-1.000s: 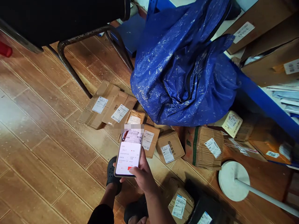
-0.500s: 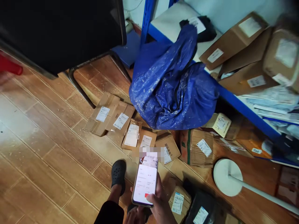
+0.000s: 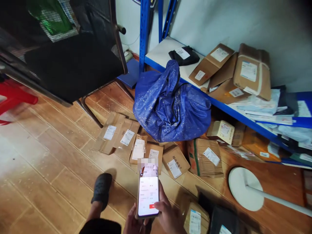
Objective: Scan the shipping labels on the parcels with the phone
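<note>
My right hand (image 3: 168, 216) grips a smartphone (image 3: 148, 191) with a lit white screen, thumb resting on its right edge near a red button. My left hand (image 3: 131, 224) cups the phone's bottom edge from below, only partly in view. The phone hovers above a row of labelled cardboard parcels (image 3: 136, 146) lying on the wooden floor. Just beyond the parcels sits a large crumpled blue plastic sack (image 3: 170, 104). My foot in a black clog (image 3: 101, 190) stands to the left of the phone.
A blue metal shelf (image 3: 170, 55) at the right holds brown boxes (image 3: 252, 71) and mail bags. A black chair (image 3: 70, 61) stands at upper left, a red stool (image 3: 14, 97) at far left. A white round stand base (image 3: 245, 188) lies at lower right.
The view has lifted, showing more of the shelf and chair. The phone sank toward the bottom of the view, and my left hand came up under it. My foot shifted left.
</note>
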`<state>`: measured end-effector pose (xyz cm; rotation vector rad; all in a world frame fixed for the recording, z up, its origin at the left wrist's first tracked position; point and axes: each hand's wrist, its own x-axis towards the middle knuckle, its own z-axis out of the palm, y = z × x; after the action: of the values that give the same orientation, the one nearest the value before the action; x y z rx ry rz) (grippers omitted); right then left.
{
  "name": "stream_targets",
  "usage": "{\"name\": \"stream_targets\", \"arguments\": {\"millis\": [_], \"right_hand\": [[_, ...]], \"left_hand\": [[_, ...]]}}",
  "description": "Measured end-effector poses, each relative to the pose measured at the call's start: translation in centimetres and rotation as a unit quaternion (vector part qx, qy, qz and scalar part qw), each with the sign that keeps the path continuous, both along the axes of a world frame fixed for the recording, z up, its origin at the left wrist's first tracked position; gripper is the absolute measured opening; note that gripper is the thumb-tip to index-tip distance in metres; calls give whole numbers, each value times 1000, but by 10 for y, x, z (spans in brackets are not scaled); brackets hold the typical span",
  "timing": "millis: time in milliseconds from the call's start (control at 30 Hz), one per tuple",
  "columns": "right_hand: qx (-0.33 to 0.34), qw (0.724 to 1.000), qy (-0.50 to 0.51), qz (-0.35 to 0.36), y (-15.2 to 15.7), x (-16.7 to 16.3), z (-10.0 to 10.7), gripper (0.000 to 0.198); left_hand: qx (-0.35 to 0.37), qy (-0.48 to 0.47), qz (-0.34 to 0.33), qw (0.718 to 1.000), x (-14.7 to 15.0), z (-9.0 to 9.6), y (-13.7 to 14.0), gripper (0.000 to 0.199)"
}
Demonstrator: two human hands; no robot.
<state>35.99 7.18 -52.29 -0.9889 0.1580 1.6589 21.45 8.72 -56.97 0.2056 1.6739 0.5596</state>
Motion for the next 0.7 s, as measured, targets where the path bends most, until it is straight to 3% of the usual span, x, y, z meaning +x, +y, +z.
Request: {"name": "stream_targets", "arguments": {"millis": [100, 200, 300, 467, 600, 700], "right_hand": [[3, 1000, -8, -14, 11, -28, -21, 79], [1, 1000, -18, 0, 27, -58, -50, 77], [-5, 1000, -23, 4, 53, -88, -83, 77], [-11, 996, -54, -74, 111, -129, -144, 74], [-15, 992, -84, -93, 146, -140, -184, 65], [-9, 992, -87, -90, 160, -138, -200, 66]], "left_hand": [[28, 1, -28, 999, -52, -42, 75, 30], [43, 10, -44, 998, -98, -90, 117, 41], [45, 11, -57, 997, -126, -127, 122, 45], [75, 21, -99, 992, -148, -165, 116, 45], [87, 26, -170, 981, -160, -188, 118, 36], [103, 42, -225, 968, -173, -207, 112, 36]]}}
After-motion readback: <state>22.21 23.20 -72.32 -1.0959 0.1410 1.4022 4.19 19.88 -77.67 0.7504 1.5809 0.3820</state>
